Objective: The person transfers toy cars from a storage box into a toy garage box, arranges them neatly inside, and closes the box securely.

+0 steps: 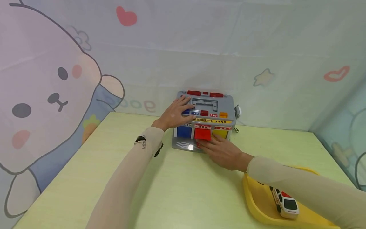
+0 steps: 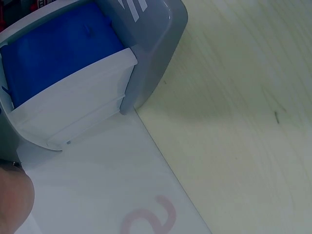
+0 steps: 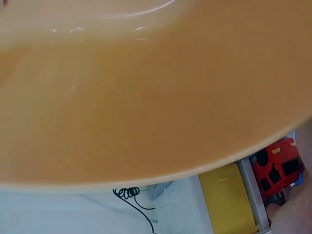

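The toy station [image 1: 210,120] stands on the table [image 1: 171,190] at the centre of the head view, close to the table's 12 o'clock edge. Its body is grey plastic. Red light bars [image 1: 216,94] line the 12 o'clock edge of the roof; a recessed handle [image 1: 214,101] sits below them. Next comes a row of buttons: blue [image 1: 186,112], red [image 1: 204,113] and orange [image 1: 223,114], with the labels 110 and 119 between. A yellow strip with black characters and chevrons crosses the front edge.

Three doors face 6 o'clock. The blue door [image 1: 184,132] and the yellow door [image 1: 220,133] lie within their frames; the red door [image 1: 203,135], between them, is tilted outward. The grey base plate [image 1: 183,145] carries white chevrons.

The left hand [image 1: 174,114] rests on the roof at 10 o'clock, fingers spread, grasping nothing. The right hand [image 1: 223,154] is at 5 o'clock, fingers extended toward the red door. In the right wrist view its fingers are at a red toy vehicle [image 3: 275,168] with dark windows, beside the yellow door; whether they pinch it cannot be told.

At 4 o'clock from the station, a yellow tray [image 1: 253,208] holds a white toy car [image 1: 287,203] with a red roof light.
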`<action>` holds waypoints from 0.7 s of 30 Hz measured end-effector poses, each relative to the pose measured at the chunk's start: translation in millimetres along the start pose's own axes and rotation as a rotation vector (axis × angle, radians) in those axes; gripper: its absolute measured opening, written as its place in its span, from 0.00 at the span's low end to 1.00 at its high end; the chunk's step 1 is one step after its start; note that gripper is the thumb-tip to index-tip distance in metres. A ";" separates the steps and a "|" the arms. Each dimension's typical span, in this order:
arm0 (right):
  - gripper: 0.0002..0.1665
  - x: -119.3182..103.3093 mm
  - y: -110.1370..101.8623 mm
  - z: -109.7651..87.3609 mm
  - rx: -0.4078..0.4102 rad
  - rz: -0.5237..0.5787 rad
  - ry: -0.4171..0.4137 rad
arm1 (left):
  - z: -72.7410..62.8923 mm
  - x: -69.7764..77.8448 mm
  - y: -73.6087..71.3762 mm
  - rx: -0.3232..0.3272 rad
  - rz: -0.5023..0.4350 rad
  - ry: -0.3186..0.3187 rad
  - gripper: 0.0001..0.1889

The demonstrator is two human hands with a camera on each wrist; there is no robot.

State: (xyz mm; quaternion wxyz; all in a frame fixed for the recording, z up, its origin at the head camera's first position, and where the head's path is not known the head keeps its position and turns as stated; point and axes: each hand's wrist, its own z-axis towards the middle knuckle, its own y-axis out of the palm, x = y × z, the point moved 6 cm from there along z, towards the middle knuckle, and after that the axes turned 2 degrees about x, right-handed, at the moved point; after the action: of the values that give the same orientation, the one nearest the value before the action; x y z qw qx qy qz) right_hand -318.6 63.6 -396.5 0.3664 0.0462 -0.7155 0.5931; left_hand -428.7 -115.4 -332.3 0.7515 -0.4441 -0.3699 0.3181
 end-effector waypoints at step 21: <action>0.38 1.9 0.2 4.5 -0.063 -0.027 -0.002 | -0.7 2.0 -0.8 -0.005 0.010 -0.016 0.32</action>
State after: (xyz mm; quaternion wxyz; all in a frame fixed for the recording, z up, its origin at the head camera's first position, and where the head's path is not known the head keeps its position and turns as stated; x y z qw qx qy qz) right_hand -322.1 60.3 -395.7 0.3748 0.0449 -0.7334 0.5653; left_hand -426.9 -114.5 -331.2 0.7458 -0.4453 -0.3746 0.3244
